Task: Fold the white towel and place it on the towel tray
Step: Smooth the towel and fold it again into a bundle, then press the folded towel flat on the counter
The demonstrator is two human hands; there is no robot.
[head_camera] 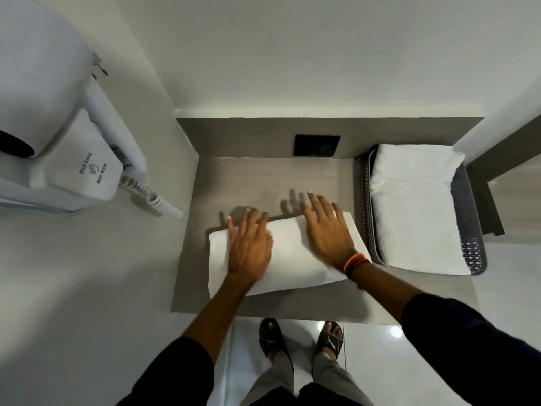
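Two hands are lying flat and open on one folded white towel (288, 253), holding nothing: left hand (248, 246), right hand (329, 232). It is sitting on the gray shelf (263, 177), just left of one towel tray (471, 218) holding one other towel (415, 206).

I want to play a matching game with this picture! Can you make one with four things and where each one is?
Things:
1. folded white towel
2. towel tray
3. hair dryer
4. black wall plate

Places:
A. on the wall at the far left
B. on the back panel behind the counter
C. under both flat hands
D. at the right end of the counter, with another towel in it

Pairs: 1-C, 2-D, 3-A, 4-B
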